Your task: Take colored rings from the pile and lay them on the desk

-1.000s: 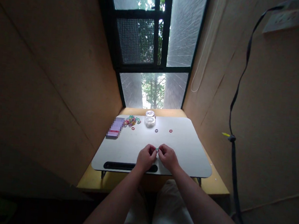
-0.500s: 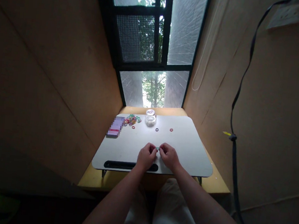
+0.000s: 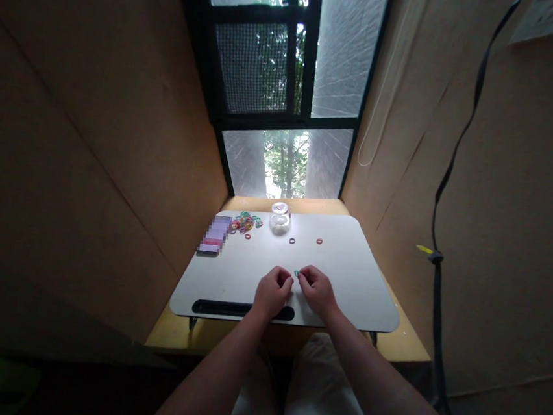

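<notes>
A small green hair tie [image 3: 296, 273] sits in the fingertips of my right hand [image 3: 316, 288], which is pinched closed above the white lap table. Just left of it, my left hand [image 3: 272, 292] is curled with thumb and fingertips together; whether something small is between them is hidden. The two hands are a narrow gap apart. Beyond them lie a red hair tie [image 3: 247, 236], a dark hair tie [image 3: 291, 240] and another reddish hair tie [image 3: 319, 241], spread out in a row.
A pile of coloured hair ties [image 3: 246, 222] lies at the back left beside a blurred phone-like object [image 3: 215, 235]. A clear jar [image 3: 280, 221] stands at the back middle. The white table [image 3: 351, 293] has a black slot [image 3: 222, 308] near its front edge. A dark cable [image 3: 436, 301] hangs on the right.
The green hair tie, earlier stretched between both hands' fingertips, is now at my right fingertips. The hands have parted slightly. The view has shifted a little.
</notes>
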### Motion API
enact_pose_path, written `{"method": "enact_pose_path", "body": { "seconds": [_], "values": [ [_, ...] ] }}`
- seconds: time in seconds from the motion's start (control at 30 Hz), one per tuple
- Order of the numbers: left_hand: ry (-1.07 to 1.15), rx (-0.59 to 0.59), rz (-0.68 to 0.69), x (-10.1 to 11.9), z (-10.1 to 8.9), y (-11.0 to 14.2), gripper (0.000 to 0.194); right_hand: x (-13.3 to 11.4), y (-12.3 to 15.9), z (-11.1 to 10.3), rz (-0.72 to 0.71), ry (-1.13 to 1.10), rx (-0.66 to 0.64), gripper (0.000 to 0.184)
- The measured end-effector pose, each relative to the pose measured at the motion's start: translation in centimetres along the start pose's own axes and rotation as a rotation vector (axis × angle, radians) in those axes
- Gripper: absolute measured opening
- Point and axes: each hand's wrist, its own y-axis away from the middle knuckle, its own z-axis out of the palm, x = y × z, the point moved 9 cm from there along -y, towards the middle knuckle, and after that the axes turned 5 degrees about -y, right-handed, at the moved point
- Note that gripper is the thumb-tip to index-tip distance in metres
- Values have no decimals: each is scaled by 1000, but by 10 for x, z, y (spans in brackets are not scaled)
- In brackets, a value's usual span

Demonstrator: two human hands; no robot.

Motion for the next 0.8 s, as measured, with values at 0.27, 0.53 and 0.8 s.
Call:
{"method": "enact_pose_path", "body": {
  "seconds": [0.27, 0.53, 0.8],
  "values": [
    [1, -20, -3, -2, 2, 0, 16, 29, -7, -19, 177, -367, 169, 27],
    [69, -27, -35, -6, 5, -2, 22, 27, -4, -8, 251, -519, 45, 27],
    [134, -75, -28, -3, 8, 0, 26, 16, 4, 12, 105, -153, -119, 12]
  ]
}}
